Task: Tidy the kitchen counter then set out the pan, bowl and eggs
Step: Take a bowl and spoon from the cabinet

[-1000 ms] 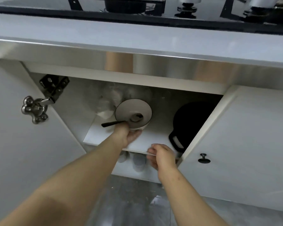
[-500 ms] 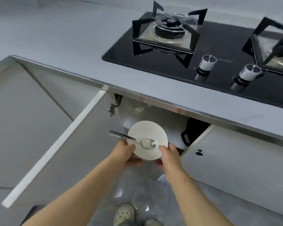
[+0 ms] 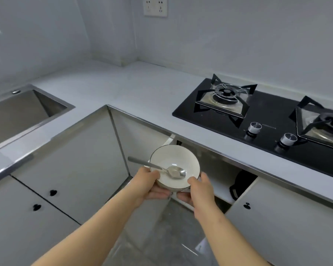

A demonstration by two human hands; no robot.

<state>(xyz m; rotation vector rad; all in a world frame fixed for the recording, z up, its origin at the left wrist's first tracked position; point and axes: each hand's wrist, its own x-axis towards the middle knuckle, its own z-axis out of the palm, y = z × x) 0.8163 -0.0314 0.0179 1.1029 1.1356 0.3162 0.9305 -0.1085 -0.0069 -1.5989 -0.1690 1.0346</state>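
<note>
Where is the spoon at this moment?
In the head view, lower centre, the spoon lies in the white bowl that the left hand and right hand hold.

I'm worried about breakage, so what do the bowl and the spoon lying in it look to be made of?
The bowl looks like glazed ceramic: white and smooth, with a soft sheen and a thin dark line round the rim. Melamine cannot be ruled out. The spoon looks like stainless steel: grey metal with bright reflections in its scoop.

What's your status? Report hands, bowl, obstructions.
Left hand and right hand both grip the bowl, spoon inside. Bowl held below the counter edge. Pan in open cabinet.
</note>
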